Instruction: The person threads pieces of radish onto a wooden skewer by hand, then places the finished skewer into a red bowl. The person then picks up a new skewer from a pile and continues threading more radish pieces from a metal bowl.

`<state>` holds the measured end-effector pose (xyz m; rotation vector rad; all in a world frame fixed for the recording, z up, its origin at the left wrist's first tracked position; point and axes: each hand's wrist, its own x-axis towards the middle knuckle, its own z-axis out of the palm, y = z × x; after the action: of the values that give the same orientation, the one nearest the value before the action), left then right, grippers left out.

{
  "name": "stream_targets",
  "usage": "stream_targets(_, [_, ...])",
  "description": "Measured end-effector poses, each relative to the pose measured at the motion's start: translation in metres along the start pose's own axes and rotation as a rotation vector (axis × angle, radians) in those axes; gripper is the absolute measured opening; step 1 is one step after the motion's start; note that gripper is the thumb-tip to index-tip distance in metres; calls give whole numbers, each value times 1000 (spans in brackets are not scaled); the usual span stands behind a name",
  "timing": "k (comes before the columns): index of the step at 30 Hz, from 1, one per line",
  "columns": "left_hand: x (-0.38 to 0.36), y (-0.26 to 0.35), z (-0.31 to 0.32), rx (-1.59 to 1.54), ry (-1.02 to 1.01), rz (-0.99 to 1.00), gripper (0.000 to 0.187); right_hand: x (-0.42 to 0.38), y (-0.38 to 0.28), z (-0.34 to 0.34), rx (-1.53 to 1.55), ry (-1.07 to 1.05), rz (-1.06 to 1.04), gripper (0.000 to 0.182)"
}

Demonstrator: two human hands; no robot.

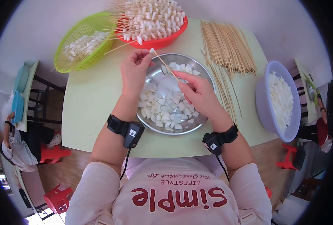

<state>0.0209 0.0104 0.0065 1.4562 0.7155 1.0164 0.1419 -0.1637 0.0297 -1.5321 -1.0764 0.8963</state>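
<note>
Over the round metal bowl, my right hand grips a thin wooden skewer that slants up to the left. At its upper tip sits a white chunk, pinched between the thumb and fingers of my left hand. Loose white chunks lie in the bowl below both hands; their exact kind I cannot make out.
Loaded skewers are heaped in a red basin at the back. Left of it stands a green basket with more. Bare skewers lie back right. A purple tub of white pieces stands at the right edge. People sit at both sides.
</note>
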Motion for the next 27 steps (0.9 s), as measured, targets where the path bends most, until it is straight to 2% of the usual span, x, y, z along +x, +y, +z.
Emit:
stream_targets(10, [-1,4,1,-47,-14,13,17,1,15,11,-95,109,-162,36])
stream_targets(16, [-1,5,1,-59,-4,-14,16,-3,9,10,-173,117,-139,35])
stream_targets(27, [-1,2,2,-83,-4,0,15,-1,13,8,-107,100,-117,35])
